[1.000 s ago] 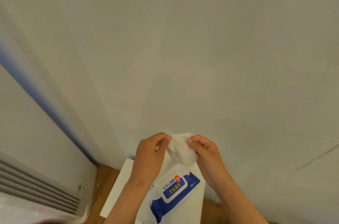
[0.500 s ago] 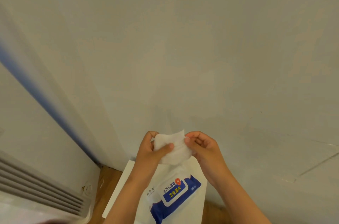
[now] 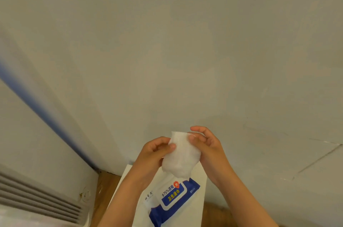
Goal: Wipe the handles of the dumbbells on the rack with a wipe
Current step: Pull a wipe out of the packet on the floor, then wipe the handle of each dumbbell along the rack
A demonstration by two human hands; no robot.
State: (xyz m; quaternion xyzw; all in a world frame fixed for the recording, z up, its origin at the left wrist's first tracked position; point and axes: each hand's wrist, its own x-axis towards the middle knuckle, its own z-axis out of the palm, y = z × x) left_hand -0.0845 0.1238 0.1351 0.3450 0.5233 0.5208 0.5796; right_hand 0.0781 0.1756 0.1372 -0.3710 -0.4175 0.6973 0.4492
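A white wet wipe [image 3: 181,154] hangs between my two hands in front of the wall. My left hand [image 3: 155,154] pinches its left edge with thumb and fingers. My right hand [image 3: 206,145] pinches its upper right corner. Below them lies a blue and white wipe pack [image 3: 173,199] on a white surface [image 3: 122,186]. No dumbbells or rack are in view.
A pale grey wall [image 3: 185,50] fills most of the view. A white unit with slatted vents [image 3: 37,199] stands at the lower left. Wooden floor [image 3: 104,189] shows between the unit and the white surface.
The wipe has been pulled out longer and now hangs down between both hands. My right hand has risen slightly; the left has shifted its pinch to the wipe's left edge.
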